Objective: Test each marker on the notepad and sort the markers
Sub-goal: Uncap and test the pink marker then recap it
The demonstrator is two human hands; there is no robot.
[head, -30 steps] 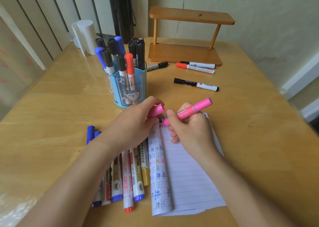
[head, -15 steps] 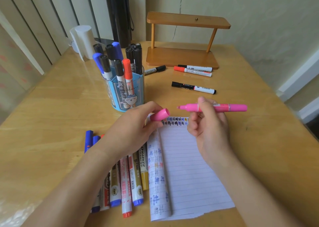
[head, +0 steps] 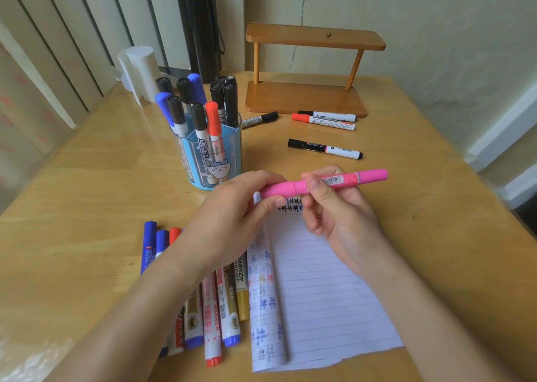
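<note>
A blue see-through pen holder with a cartoon animal printed on it stands on the wooden counter. Upright in it, caps up, are a bunch of markers: two with blue caps, one with a red cap, the others with black caps.

Just in front of the pen holder and a little to its right, both hands hold the pink marker level above the top edge of the notepad. The left hand pinches its capped end between thumb and curled fingers. The right hand grips the barrel next to the cap, thumb on top. The cap sits on the marker.

The notepad lies in front of the pen holder, toward the person. Small ink test marks show along its top line and on the rolled-over page at its left side. A row of markers lies side by side in front of the pen holder, touching the left edge of the notepad, partly under the left forearm.

To the right of the pen holder a black-capped marker lies alone. Farther back on that side lie a red-capped marker and two more black-capped ones, along the front edge of a wooden rack. Behind the pen holder stand a black flask and a white cylinder.
</note>
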